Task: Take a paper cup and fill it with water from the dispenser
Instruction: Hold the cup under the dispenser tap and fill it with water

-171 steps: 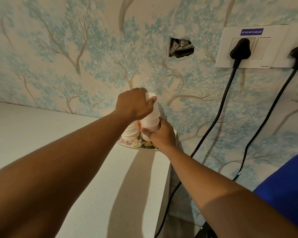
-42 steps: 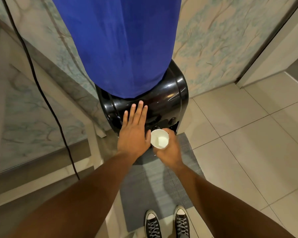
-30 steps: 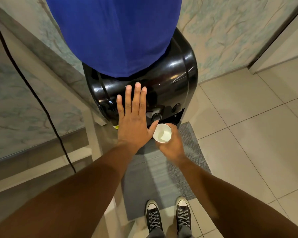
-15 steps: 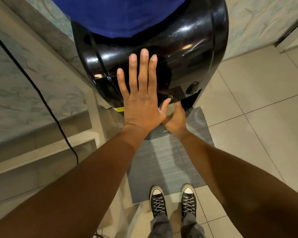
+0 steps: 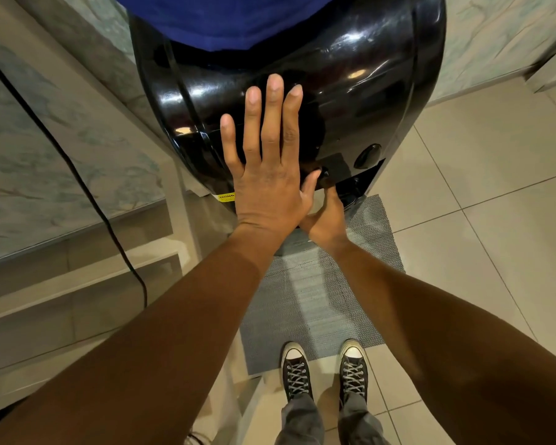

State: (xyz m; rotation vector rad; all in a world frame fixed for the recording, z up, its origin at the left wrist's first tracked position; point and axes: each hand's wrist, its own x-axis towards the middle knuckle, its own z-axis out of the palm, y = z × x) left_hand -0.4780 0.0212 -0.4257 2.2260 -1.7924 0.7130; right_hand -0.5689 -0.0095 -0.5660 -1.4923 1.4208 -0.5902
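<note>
The black glossy water dispenser (image 5: 366, 91) fills the top of the view, with a blue water bottle (image 5: 225, 20) on it. My left hand (image 5: 267, 187) lies flat and open against its front, fingers spread upward, thumb touching a small tap button (image 5: 325, 172). My right hand (image 5: 326, 223) is just below and right of it, tucked under the tap recess. It holds the white paper cup (image 5: 316, 202), of which only a pale sliver shows between my thumb and my right hand. A second dark tap knob (image 5: 368, 155) sits further right.
A grey floor mat (image 5: 318, 309) lies under the dispenser, and my sneakers (image 5: 296, 370) stand at its near edge. A black cable (image 5: 87, 194) hangs down the left side beside a pale stone counter and shelves (image 5: 77, 271). Beige floor tiles (image 5: 495, 220) extend to the right.
My head has moved closer to the dispenser. My right hand has carried the cup up under the tap, so the cup is nearly hidden. My left hand has stayed flat on the front.
</note>
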